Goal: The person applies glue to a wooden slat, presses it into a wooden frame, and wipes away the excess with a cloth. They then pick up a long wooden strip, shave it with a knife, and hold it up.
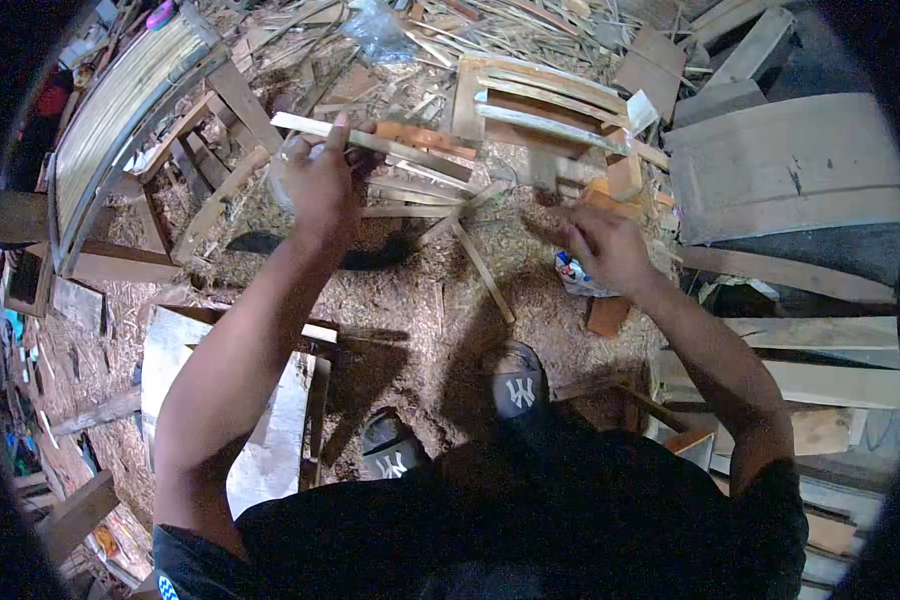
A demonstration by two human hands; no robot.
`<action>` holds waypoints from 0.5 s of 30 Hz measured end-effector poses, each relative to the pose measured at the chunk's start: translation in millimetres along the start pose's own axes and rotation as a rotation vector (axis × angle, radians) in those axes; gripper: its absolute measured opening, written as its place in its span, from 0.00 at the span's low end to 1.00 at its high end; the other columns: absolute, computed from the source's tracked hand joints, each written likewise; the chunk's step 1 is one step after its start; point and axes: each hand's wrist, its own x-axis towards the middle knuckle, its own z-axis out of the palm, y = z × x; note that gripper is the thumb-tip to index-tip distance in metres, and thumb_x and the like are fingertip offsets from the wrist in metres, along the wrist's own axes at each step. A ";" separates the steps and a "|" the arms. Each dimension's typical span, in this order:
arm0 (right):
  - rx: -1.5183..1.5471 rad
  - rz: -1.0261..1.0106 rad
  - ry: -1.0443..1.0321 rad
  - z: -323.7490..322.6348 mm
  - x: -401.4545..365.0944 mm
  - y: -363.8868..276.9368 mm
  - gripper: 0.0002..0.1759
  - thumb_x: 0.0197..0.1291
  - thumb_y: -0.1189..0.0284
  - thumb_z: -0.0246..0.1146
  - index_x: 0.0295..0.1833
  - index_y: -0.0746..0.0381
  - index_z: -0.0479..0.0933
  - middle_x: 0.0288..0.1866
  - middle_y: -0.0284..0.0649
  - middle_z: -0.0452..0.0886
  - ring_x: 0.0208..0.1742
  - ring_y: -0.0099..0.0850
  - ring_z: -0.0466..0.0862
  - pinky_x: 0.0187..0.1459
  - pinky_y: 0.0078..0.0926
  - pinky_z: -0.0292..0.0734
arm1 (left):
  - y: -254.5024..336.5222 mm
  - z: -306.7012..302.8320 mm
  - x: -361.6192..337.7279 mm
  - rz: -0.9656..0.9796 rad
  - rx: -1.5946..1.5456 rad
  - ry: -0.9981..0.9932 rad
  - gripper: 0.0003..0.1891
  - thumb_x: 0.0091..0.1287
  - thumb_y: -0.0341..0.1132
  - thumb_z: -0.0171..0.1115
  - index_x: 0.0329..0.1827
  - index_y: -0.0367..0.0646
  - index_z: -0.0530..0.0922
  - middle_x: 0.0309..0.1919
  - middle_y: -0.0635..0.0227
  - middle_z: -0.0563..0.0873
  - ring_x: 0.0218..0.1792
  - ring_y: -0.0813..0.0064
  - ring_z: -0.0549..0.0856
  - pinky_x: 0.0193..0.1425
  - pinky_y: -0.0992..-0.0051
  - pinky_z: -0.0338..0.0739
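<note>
My left hand [325,185] is closed around a thin pale wooden strip [410,154], which slopes down to the right. Beside that wrist is a clear, roundish plastic thing [283,178], partly hidden by the hand. Over on the right, my right hand [610,250] has its fingers curled, with a blurred, flat-ended shape [544,172] just beyond them; its kind does not show. A small white and blue packet [576,274] lies below the right hand. More narrow strips [485,272] rest on the ground between my hands.
A slatted curved wooden frame [130,130] stands at left, and a box-like wooden frame [550,105] at the back. Large boards [790,170] lean at right. A pale panel [275,430] is by my left arm. Sawdust covers the ground around my sandals [519,380].
</note>
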 end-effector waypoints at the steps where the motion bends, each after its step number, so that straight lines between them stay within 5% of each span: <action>1: -0.003 0.007 -0.007 9.6 -16.2 11.5 0.16 0.62 0.76 0.61 0.56 0.62 0.81 0.42 0.51 0.85 0.41 0.49 0.86 0.46 0.41 0.82 | -2.8 -5.7 1.9 -0.010 -0.003 -0.001 0.13 0.72 0.33 0.64 0.46 0.40 0.67 0.41 0.48 0.87 0.38 0.60 0.89 0.37 0.66 0.89; 7: -0.280 0.450 -0.090 15.7 -113.1 91.8 0.13 0.60 0.74 0.62 0.50 0.62 0.82 0.35 0.49 0.86 0.38 0.47 0.87 0.40 0.39 0.82 | -11.8 -25.1 7.1 -0.090 -0.140 -0.026 0.13 0.70 0.30 0.65 0.46 0.37 0.68 0.39 0.50 0.86 0.39 0.61 0.89 0.41 0.65 0.89; 8: -0.288 0.461 -0.092 16.5 -128.0 107.3 0.13 0.60 0.74 0.62 0.50 0.62 0.82 0.35 0.49 0.86 0.38 0.47 0.87 0.40 0.39 0.82 | -14.5 -27.1 8.5 -0.074 0.032 0.021 0.15 0.74 0.43 0.61 0.53 0.41 0.77 0.47 0.61 0.87 0.47 0.64 0.87 0.45 0.62 0.84; 10: -0.069 0.763 0.214 20.8 -154.9 137.5 0.15 0.62 0.70 0.63 0.53 0.63 0.80 0.37 0.46 0.87 0.36 0.41 0.87 0.37 0.39 0.82 | -12.4 -29.2 10.5 -0.097 0.000 0.004 0.12 0.73 0.36 0.62 0.49 0.38 0.73 0.42 0.57 0.86 0.43 0.64 0.87 0.45 0.63 0.86; 11: -0.076 0.770 0.213 29.3 -171.3 154.7 0.15 0.62 0.70 0.63 0.53 0.63 0.80 0.37 0.46 0.87 0.36 0.41 0.87 0.37 0.39 0.82 | -11.7 -30.8 12.1 -0.113 -0.027 -0.005 0.11 0.71 0.29 0.63 0.45 0.36 0.69 0.38 0.54 0.85 0.39 0.63 0.87 0.44 0.64 0.89; 13: 0.386 1.214 0.242 46.4 -194.9 176.4 0.19 0.66 0.66 0.63 0.57 0.65 0.77 0.40 0.43 0.85 0.34 0.34 0.85 0.35 0.35 0.81 | -16.6 -35.2 15.8 -0.133 -0.067 -0.040 0.11 0.72 0.29 0.62 0.46 0.35 0.69 0.38 0.54 0.85 0.40 0.63 0.87 0.44 0.63 0.89; 15: 0.603 1.157 0.254 55.1 -204.0 166.8 0.20 0.70 0.66 0.61 0.61 0.66 0.74 0.41 0.42 0.83 0.33 0.31 0.83 0.34 0.31 0.80 | -18.8 -34.9 16.3 -0.117 -0.076 -0.063 0.10 0.72 0.29 0.62 0.46 0.35 0.69 0.38 0.55 0.85 0.40 0.63 0.88 0.44 0.63 0.89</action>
